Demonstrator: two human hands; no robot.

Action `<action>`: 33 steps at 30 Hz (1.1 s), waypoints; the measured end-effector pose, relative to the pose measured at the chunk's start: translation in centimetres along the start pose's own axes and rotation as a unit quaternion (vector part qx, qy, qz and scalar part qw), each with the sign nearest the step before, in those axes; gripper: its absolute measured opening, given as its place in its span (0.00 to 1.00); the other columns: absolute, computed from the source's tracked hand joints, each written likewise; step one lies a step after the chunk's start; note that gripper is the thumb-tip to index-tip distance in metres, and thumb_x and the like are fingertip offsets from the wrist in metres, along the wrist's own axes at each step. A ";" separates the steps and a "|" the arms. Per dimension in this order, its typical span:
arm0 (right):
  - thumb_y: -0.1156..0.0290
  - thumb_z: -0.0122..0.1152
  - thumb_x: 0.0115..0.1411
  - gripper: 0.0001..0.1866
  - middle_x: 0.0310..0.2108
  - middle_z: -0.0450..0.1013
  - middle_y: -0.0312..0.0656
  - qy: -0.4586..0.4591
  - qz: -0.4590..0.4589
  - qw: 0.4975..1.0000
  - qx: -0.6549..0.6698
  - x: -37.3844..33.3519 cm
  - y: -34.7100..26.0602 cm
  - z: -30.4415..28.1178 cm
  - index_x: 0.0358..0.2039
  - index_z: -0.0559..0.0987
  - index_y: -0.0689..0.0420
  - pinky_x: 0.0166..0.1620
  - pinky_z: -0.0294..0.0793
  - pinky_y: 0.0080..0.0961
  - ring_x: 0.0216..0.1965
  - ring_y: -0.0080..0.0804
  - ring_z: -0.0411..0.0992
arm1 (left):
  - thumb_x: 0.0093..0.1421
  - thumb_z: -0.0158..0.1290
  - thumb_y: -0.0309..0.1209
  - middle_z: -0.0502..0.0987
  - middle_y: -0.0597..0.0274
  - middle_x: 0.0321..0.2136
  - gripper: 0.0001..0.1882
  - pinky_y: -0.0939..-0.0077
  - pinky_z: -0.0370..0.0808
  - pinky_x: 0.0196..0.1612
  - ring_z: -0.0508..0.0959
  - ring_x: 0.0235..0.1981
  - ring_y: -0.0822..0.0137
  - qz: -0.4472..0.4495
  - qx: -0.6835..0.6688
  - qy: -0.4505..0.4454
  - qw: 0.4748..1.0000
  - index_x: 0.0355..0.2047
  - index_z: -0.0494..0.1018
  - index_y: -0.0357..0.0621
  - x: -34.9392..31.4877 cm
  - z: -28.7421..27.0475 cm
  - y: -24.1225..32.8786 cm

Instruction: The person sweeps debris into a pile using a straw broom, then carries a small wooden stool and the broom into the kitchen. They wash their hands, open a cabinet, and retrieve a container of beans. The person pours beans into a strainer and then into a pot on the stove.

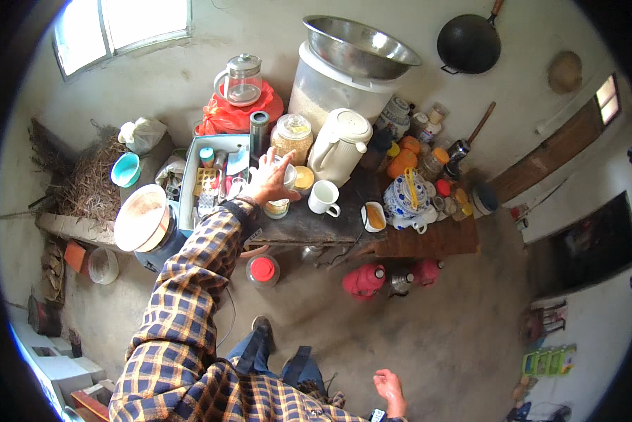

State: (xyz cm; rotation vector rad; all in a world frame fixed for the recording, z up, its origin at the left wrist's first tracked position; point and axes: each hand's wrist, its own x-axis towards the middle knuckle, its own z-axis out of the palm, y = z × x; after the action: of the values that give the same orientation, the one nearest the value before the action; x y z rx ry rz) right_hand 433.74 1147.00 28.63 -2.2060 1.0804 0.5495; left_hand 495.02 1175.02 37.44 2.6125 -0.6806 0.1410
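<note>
My left arm, in a checked sleeve, stretches over the dark table. My left hand (265, 181) has its fingers and thumb around a small clear glass (290, 176); its lower part is hard to make out. Just below the hand stands a small glass jar (276, 209). A yellow-lidded jar (303, 178), a white mug (323, 197) and a cream-coloured jug (341, 146) are to the right. Behind the fingers are a glass jar of grain (292, 138) and a dark flask (259, 131). My right hand (390, 391) hangs low over the floor, fingers loosely bent, holding nothing visible.
Left of my hand lies a pale blue box (185, 204) of small packets and bottles. A large bin (309, 88) with a steel basin (361, 48) stands behind. A blue-and-white teapot (406, 197) is right. Red-lidded jar (262, 270) and pink thermoses (364, 281) stand below.
</note>
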 end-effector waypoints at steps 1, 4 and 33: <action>0.62 0.64 0.57 0.18 0.38 0.81 0.49 -0.013 -0.002 1.000 0.007 0.6 -0.3 -0.1 0.46 0.81 0.55 0.47 0.78 0.34 0.40 0.41 0.80 | 0.34 0.73 0.48 0.59 0.32 0.60 0.59 0.46 0.67 0.59 0.64 0.59 0.32 -0.002 0.007 -0.036 0.999 0.68 0.55 0.62 0.6 0.4 0.1; 0.63 0.64 0.58 0.17 0.38 0.81 0.48 -0.039 -0.014 0.998 0.037 3.5 -0.8 -0.5 0.46 0.80 0.56 0.47 0.78 0.34 0.41 0.41 0.80 | 0.40 0.70 0.41 0.67 0.38 0.51 0.46 0.53 0.73 0.54 0.71 0.53 0.40 -0.001 -0.028 -0.075 0.997 0.62 0.64 0.59 0.2 -1.3 1.4; 0.64 0.66 0.56 0.17 0.33 0.81 0.45 -0.135 -0.267 0.953 -0.047 28.1 -9.1 -11.1 0.43 0.81 0.58 0.42 0.79 0.29 0.35 0.32 0.80 | 0.39 0.74 0.34 0.66 0.51 0.60 0.50 0.59 0.66 0.61 0.67 0.59 0.52 -0.045 -0.140 0.145 0.978 0.64 0.62 0.43 -10.1 -10.3 11.7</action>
State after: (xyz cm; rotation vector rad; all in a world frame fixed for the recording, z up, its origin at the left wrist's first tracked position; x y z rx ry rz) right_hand 458.44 1128.18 22.97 -2.2907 0.2973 0.6387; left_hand 480.63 1174.78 49.19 2.2851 -0.4439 0.3625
